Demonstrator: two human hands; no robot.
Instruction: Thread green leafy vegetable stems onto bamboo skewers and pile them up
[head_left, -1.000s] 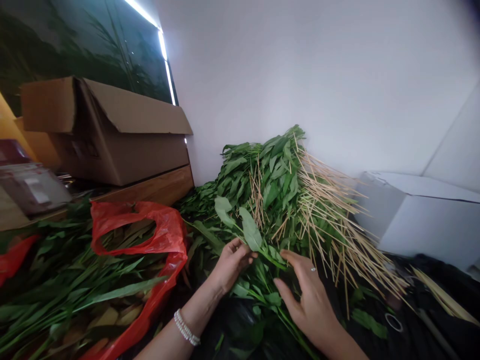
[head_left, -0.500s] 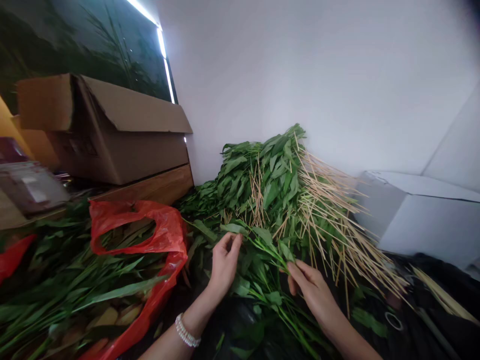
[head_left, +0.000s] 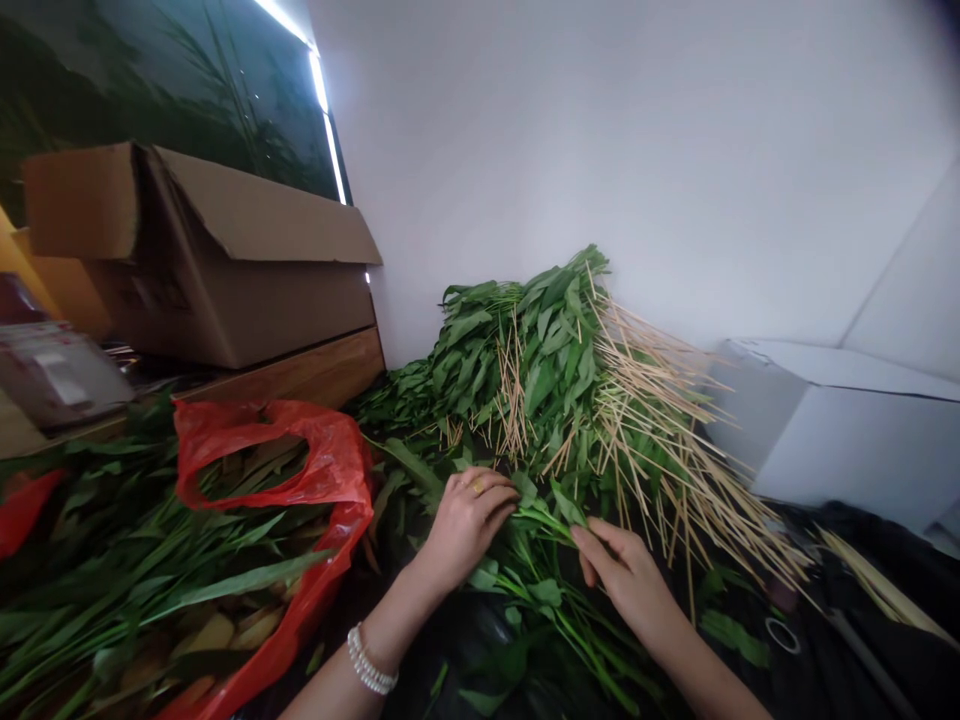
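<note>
Greens handling in progress, part done.
L hand point(head_left: 466, 520) clamping on leafy stems point(head_left: 536, 585); R hand point(head_left: 628, 578) pinching same stems, just in front of skewered pile point(head_left: 570, 370); loose leaves point(head_left: 150, 590) lying unskewered by red bag point(head_left: 337, 470).

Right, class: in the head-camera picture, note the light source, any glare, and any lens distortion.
Head view: light strip at upper left burns to white glare; wall evenly lit; cardboard box and white box skewed by wide-angle distortion; leafy stems look sharp.
</note>
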